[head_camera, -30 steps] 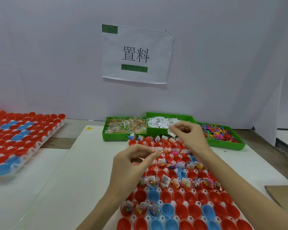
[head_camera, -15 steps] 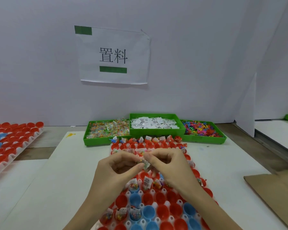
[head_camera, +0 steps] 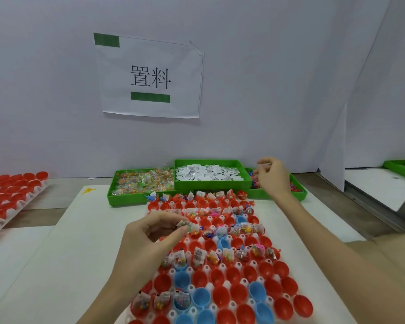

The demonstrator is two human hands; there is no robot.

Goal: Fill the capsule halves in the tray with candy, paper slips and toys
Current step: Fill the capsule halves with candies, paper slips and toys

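A white tray [head_camera: 244,282] of red and blue capsule halves lies in front of me; several halves in the far and middle rows hold candy packets, slips and toys. My left hand [head_camera: 147,237] hovers over the tray's left side and pinches a small candy packet with a paper slip [head_camera: 185,224] between thumb and fingertips. My right hand [head_camera: 270,177] is stretched out over the green toy bin [head_camera: 297,190], fingers loosely bent, with nothing visible in it. The candy bin [head_camera: 145,183] and the paper slip bin [head_camera: 208,174] stand behind the tray.
A second tray of red capsule halves [head_camera: 12,195] sits at the left. Brown cardboard [head_camera: 388,258] lies at the right, and another green bin [head_camera: 402,167] stands far right. A paper sign [head_camera: 150,78] hangs on the white wall. A small yellow toy [head_camera: 88,190] lies on the table.
The hands were together over the tray; my right hand has since gone off to the toy bin at the back right, while my left hand keeps the packet and slip.
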